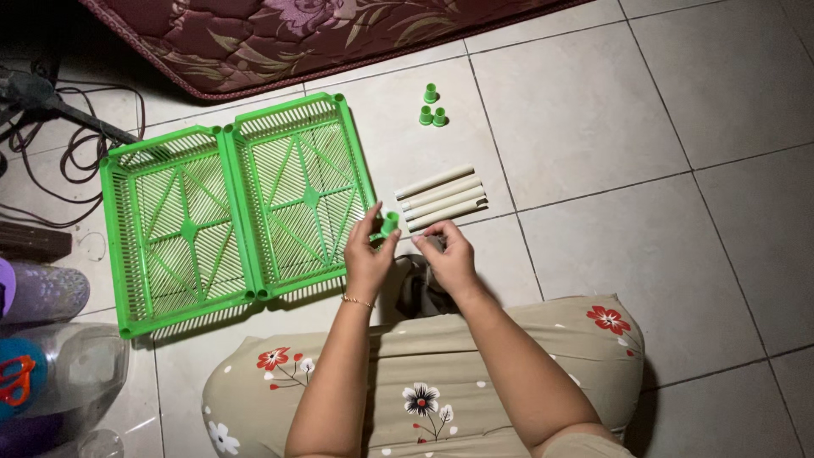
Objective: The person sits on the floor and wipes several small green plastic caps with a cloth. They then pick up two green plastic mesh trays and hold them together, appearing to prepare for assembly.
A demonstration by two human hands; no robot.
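At the frame's centre, the left hand [366,254] pinched a green cap [389,224] beside the green trays [233,212], clear for fitting. The right hand [447,257] curled below the cream tubes [441,198]; its grip was unclear.

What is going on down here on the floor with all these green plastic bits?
A person sits on the tiled floor with plastic parts laid out in front. The left hand pinches a small green connector at the corner of one of two green slotted trays, which lie side by side. The right hand rests close by, just below a row of cream tubes. Three more green connectors sit further off on the tiles.
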